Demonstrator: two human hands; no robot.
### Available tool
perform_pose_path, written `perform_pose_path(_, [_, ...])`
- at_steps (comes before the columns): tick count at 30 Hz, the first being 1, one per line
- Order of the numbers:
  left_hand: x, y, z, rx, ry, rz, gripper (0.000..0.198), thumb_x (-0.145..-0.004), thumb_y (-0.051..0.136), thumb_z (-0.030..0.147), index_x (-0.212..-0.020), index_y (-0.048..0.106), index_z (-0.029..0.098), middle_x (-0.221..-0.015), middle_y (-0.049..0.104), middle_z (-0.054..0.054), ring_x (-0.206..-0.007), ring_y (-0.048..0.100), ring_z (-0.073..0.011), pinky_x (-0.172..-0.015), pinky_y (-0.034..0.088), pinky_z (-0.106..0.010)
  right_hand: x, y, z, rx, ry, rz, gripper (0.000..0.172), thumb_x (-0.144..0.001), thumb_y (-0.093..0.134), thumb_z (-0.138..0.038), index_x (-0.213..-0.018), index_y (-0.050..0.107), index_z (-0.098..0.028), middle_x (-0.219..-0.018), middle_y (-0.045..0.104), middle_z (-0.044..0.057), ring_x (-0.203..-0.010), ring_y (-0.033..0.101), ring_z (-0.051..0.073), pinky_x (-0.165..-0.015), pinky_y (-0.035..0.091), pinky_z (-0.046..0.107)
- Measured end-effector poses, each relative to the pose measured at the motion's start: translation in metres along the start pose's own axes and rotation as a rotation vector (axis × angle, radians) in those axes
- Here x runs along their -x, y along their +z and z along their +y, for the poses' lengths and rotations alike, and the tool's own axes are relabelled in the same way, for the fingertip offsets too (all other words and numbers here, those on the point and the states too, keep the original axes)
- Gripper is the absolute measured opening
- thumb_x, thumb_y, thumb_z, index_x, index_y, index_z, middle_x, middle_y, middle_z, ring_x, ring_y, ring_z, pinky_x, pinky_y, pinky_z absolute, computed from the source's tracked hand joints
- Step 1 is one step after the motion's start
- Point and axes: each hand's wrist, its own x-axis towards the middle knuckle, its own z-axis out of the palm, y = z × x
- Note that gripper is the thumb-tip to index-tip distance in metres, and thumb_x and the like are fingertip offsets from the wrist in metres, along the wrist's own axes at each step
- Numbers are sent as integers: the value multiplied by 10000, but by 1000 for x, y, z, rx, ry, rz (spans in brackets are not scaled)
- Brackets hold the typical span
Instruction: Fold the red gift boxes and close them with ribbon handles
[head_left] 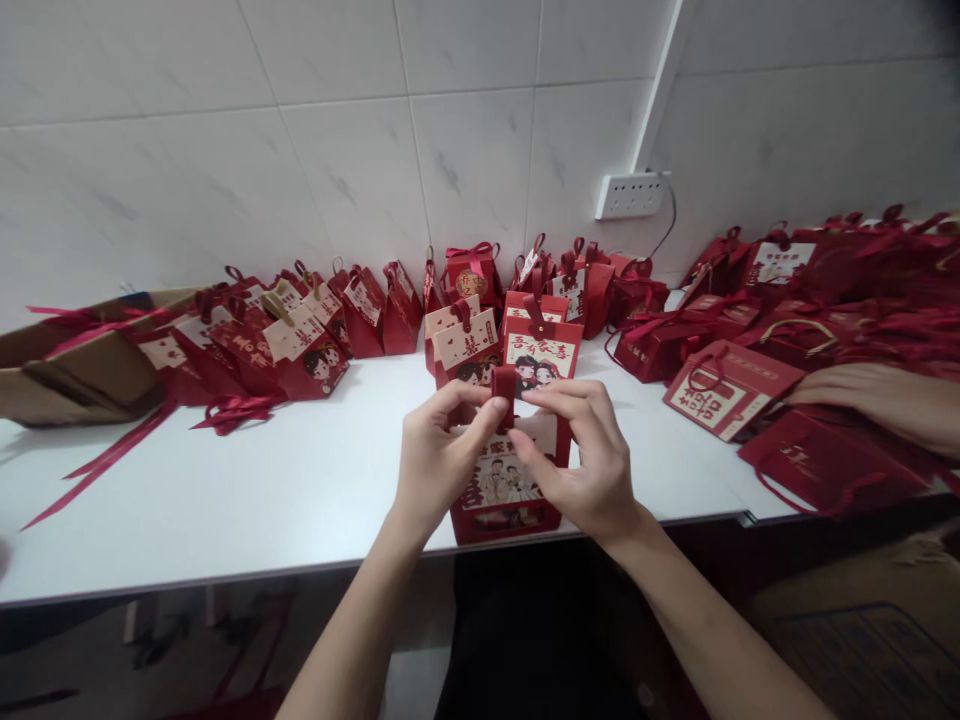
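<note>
A red gift box with a cartoon couple on its front stands at the table's front edge. A dark red ribbon loop rises from its top. My left hand is closed, thumb and index finger pinching that loop. On the other side, my right hand has its thumb and fingers apart. Its thumb tip is at the box top beside the loop, and it holds nothing visible. Directly behind stand a box with a cream tag and a red box with a cartoon couple.
Several red gift boxes line the white table toward the tiled wall. An open cardboard box with ribbons is at left. At right, another person's hand reaches among red bags. A power strip is on the wall.
</note>
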Motion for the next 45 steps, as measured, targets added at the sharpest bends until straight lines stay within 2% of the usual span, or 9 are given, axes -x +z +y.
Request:
perform_pose_path(4, [3, 2, 3, -24, 39, 47, 124, -799, 645, 262, -722, 640, 165, -659, 669, 14, -585, 597, -86, -534, 469, -166, -4, 1, -6, -37, 221, -112, 87, -838, 597, -206, -924, 609, -206, -855, 635, 35, -819, 630, 185, -727, 543, 322])
perform_pose_path(6, [4, 4, 3, -44, 50, 65, 120, -803, 639, 251, -719, 636, 166, -650, 664, 19, -585, 596, -85, -543, 468, -167, -5, 1, -6, -52, 267, -144, 22, -831, 592, -206, -844, 610, -202, -787, 633, 13, -758, 626, 168, -690, 525, 290])
perform_pose_path(12, [3, 3, 0, -41, 37, 79, 132, -816, 628, 269, -731, 637, 168, -657, 667, 15, -585, 598, -90, -540, 467, -173, -9, 0, 2, -98, 229, -257, 115, -870, 543, -219, -766, 577, -182, -712, 553, -4, -661, 562, 126, -626, 475, 241])
perform_pose_path(17, [3, -8, -2, -58, 78, -67, 111, -790, 654, 272, -819, 659, 165, -784, 700, -5, -716, 643, -112, -656, 508, -186, -12, -3, 7, -97, 194, -314, 183, -905, 528, -276, -759, 570, -175, -714, 540, 1, -650, 535, 125, -599, 446, 243])
perform_pose_path(21, [7, -12, -7, -87, 102, -50, 108, -756, 692, 233, -836, 672, 164, -835, 716, -13, -767, 661, -121, -724, 525, -194, -10, -2, 8, -109, 199, -313, 177, -903, 528, -257, -755, 570, -169, -720, 532, 1, -663, 532, 123, -609, 439, 241])
perform_pose_path(29, [9, -6, -11, -40, 100, 4, 49, -783, 663, 211, -749, 674, 177, -726, 690, 7, -678, 637, -106, -648, 509, -186, -11, -5, 12, -200, 190, -373, 144, -917, 506, -243, -826, 588, -167, -768, 571, 16, -707, 549, 130, -666, 465, 256])
perform_pose_path(36, [10, -5, -12, -27, 86, 28, 67, -778, 670, 221, -731, 661, 173, -706, 671, 7, -662, 622, -106, -635, 493, -197, -9, -4, 7, -210, 221, -323, 58, -858, 543, -202, -819, 577, -173, -769, 559, 11, -715, 556, 135, -665, 464, 260])
perform_pose_path(42, [9, -9, -16, -3, 203, -45, 49, -766, 675, 205, -779, 653, 163, -731, 655, -11, -664, 611, -113, -620, 490, -208, -9, -1, 3, -206, 288, -297, 104, -864, 529, -203, -781, 583, -172, -734, 531, -1, -654, 518, 116, -638, 450, 244])
perform_pose_path(45, [9, -10, -18, -2, 208, -55, 38, -766, 665, 190, -789, 661, 161, -746, 672, -23, -682, 624, -125, -645, 501, -223, -9, -1, 4, -223, 301, -298, 113, -860, 519, -196, -770, 585, -174, -726, 523, -5, -645, 508, 114, -636, 444, 245])
